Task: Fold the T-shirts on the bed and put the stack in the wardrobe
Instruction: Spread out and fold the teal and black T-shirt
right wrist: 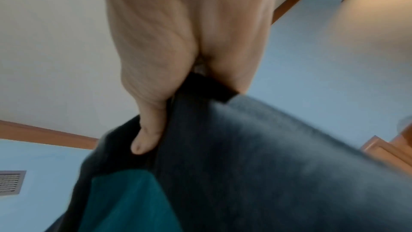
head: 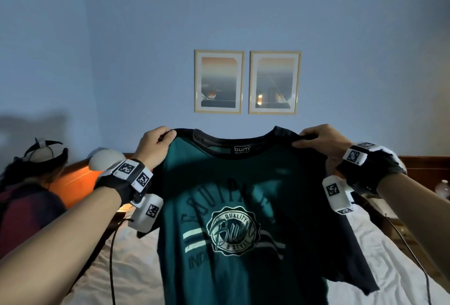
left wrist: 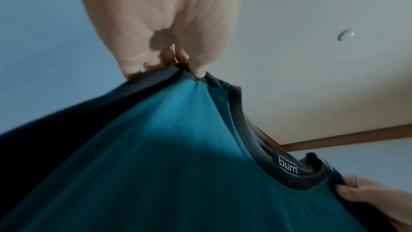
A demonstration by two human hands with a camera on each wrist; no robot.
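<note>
left hand [head: 153,144] pinching, right hand [head: 321,139] pinching, raised

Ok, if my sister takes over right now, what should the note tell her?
Left hand pinches the teal T-shirt at one shoulder. Right hand pinches the other shoulder.
The shirt hangs spread out, print towards you, above the bed.
Done: picked up and opened out. No folded stack in view.
Left: lay it flat, fold it, stack the shirts, put them in the wardrobe.

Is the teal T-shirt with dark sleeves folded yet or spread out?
Spread out, unfolded. The teal T-shirt with dark sleeves hangs full length above the white bed, each shoulder pinched by the left hand and right hand.
</note>
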